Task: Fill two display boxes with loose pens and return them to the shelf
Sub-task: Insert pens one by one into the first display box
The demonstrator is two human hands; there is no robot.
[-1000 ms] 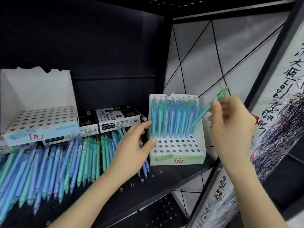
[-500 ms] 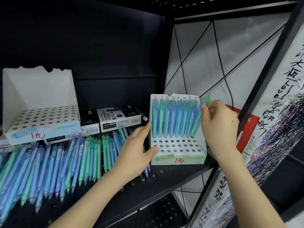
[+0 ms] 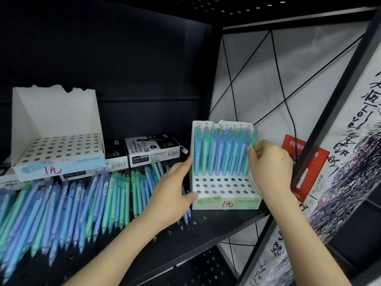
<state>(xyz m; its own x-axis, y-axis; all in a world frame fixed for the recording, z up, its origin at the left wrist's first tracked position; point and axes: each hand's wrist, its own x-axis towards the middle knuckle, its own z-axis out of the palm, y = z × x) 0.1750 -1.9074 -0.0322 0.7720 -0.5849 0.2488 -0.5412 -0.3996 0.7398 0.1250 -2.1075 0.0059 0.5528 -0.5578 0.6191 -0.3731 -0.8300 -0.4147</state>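
Observation:
A white display box [image 3: 225, 202] with a holed top stands at the right end of the black shelf [image 3: 216, 226]. Its back rows hold several upright blue and green pens [image 3: 218, 153]; the front rows of holes are bare. My left hand [image 3: 174, 193] rests against the box's left side, thumb at its front corner, fingers fairly straight. My right hand [image 3: 268, 159] pinches a green pen [image 3: 254, 141] standing at the right end of the filled rows. A second white display box [image 3: 57, 153], without pens, sits at the back left. Loose pens [image 3: 68, 205] lie in a row across the shelf.
Black-and-white marker cartons [image 3: 152, 152] stand at the back between the two boxes. A black shelf post [image 3: 329, 108] slants past the right of the box, with a red sign [image 3: 305, 172] behind it. An upper shelf hangs overhead.
My right hand brought the green pen down from mid-air at the upper right into the right end of the box's filled rows. My left hand stayed against the box.

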